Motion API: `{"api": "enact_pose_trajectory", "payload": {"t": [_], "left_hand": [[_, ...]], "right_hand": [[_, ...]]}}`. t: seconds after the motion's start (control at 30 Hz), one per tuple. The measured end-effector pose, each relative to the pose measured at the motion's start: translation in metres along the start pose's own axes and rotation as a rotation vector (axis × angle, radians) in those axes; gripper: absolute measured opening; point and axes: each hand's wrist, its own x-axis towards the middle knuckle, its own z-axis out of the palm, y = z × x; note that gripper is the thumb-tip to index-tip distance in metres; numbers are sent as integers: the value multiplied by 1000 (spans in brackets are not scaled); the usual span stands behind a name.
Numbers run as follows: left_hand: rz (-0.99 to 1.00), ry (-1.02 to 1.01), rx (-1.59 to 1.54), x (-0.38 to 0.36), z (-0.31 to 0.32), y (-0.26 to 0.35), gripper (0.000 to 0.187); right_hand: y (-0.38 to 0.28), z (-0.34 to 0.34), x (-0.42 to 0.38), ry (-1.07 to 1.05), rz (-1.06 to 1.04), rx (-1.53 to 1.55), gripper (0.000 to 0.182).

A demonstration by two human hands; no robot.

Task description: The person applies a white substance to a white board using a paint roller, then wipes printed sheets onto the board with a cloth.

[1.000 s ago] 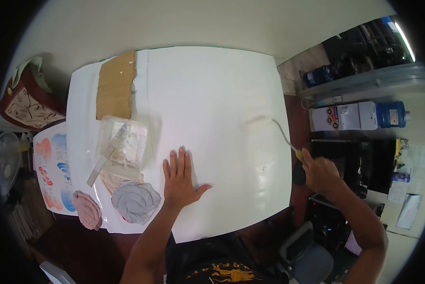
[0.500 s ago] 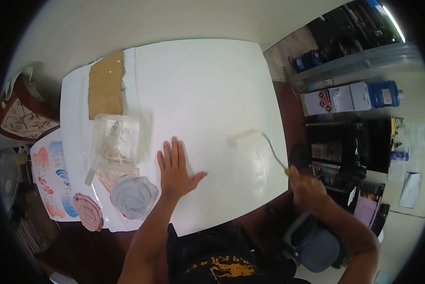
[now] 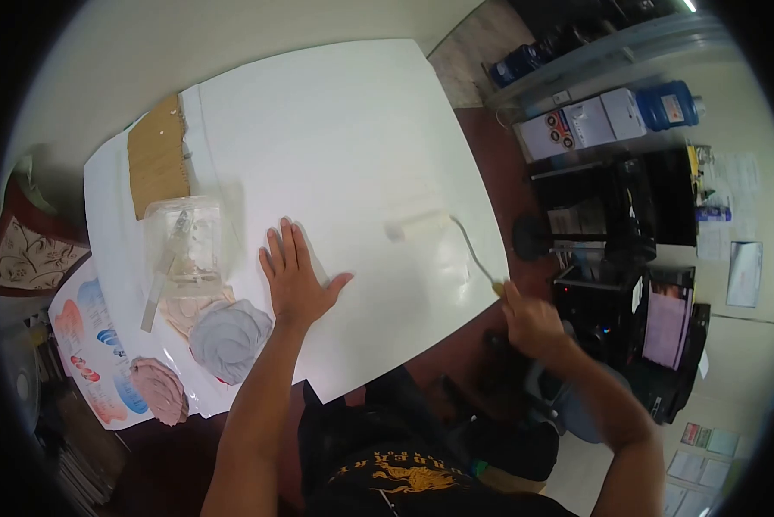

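My right hand [image 3: 533,326] is closed round the handle of a paint roller [image 3: 426,226], whose pale sleeve rests on a large white sheet or board [image 3: 335,121]. My left hand [image 3: 296,276] lies flat on the same white surface, fingers stretched and thumb spread, with nothing in it. To its left stands a clear plastic tub [image 3: 206,271] with whitish contents. A flat, pale metal-looking strip [image 3: 161,289] leans across the tub's rim. Below the tub lie a bunched grey cloth [image 3: 230,339] and a pink cloth [image 3: 160,390].
A piece of brown cardboard [image 3: 159,155] lies at the board's left. Beneath the left edge is a printed sheet [image 3: 94,345]. A carved chair [image 3: 38,250] stands at far left. A water dispenser with a blue bottle [image 3: 667,105] and a printer [image 3: 667,336] are on the right.
The whole view has shifted and tilted slightly, so the board appears further left and higher. The roller stays on the board in my right hand, and my left hand remains flat.
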Motion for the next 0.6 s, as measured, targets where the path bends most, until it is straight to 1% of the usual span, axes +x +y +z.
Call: {"api": "enact_pose_trajectory", "payload": {"t": [0.1,0.13,0.2,0.3,0.37,0.4,0.43,0.53,0.57,0.6], "left_hand": [[-4,6,-1,0,4,0,121],[1,22,-3,0,4,-1,120],[9,55,-10,0,4,0,119],[27,94,2,-1,8,0,118],[35,117,14,-1,11,0,117],[43,127,17,-2,13,0,117],[56,138,9,-2,13,0,116],[49,119,22,-3,10,2,116],[56,131,3,-3,11,1,116],[64,138,11,-4,11,1,116]], "right_hand": [[24,62,-103,12,36,56,59],[20,74,-128,13,83,79,60],[7,85,-149,14,143,167,59],[-5,98,-121,160,231,201,55],[-10,85,-66,254,260,259,48],[-13,68,-37,238,290,348,43],[-9,67,-15,303,295,361,40],[-19,65,-36,199,361,362,46],[-15,92,-64,256,335,347,47],[-21,102,-94,214,381,393,47]]}}
